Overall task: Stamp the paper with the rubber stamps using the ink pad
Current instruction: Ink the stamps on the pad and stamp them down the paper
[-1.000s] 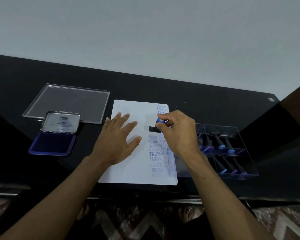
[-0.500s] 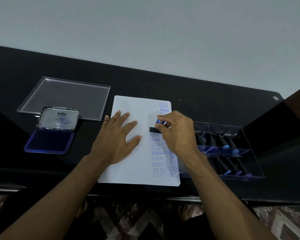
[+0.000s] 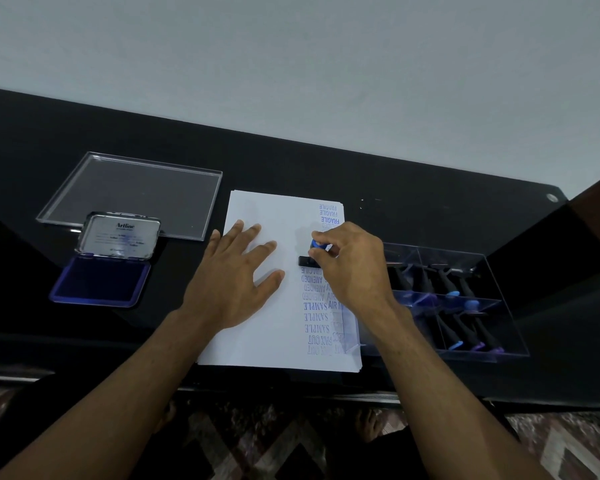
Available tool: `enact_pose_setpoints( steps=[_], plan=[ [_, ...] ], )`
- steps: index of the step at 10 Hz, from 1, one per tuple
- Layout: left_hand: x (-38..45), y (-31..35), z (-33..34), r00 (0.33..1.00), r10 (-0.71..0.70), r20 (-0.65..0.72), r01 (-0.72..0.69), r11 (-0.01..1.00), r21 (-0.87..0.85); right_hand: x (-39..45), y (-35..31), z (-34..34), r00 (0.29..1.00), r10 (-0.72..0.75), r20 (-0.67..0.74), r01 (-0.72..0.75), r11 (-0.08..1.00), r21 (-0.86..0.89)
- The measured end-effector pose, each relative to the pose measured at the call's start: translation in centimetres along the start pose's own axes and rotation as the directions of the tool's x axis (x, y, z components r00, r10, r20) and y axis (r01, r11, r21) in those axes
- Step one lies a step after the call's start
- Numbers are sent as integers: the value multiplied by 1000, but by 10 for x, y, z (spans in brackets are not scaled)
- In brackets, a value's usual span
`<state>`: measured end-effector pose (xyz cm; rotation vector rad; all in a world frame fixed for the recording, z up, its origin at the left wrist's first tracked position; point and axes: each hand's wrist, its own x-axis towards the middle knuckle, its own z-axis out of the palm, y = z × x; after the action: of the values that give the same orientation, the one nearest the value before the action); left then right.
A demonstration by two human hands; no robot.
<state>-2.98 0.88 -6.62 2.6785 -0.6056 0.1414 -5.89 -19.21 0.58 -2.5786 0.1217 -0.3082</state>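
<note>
White paper (image 3: pixel 271 209) lies on the black table, with a column of blue stamped words down its right side. My right hand (image 3: pixel 352 265) grips a rubber stamp (image 3: pixel 307 259) with a blue knob and black base, pressed down on the paper in that column. Flat on the sheet to the left rests my left hand (image 3: pixel 234 282), fingers spread. The ink pad (image 3: pixel 99 284) sits open at the left, its silver lid (image 3: pixel 120 237) tilted up behind the blue pad.
A clear plastic box (image 3: pixel 465 306) at the right of the paper holds several more stamps with black handles. A clear flat lid (image 3: pixel 132 194) lies behind the ink pad. The table's near edge runs just below the paper; patterned floor shows beneath.
The view has shifted slightly. Both hands stay in place, the right one still holding the stamp down on the paper.
</note>
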Motion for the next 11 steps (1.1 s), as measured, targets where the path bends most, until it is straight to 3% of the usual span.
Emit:
enact_pose_setpoints(
  steps=[5, 11],
  plan=[
    [0, 0, 1, 1000, -1, 3, 1, 1000, 10, 0, -3, -2, 998, -55, 7, 55, 989, -137],
    [0, 2, -2, 1000, -9, 15, 9, 1000, -3, -1, -6, 0, 1000, 0, 9, 1, 999, -42]
  ],
)
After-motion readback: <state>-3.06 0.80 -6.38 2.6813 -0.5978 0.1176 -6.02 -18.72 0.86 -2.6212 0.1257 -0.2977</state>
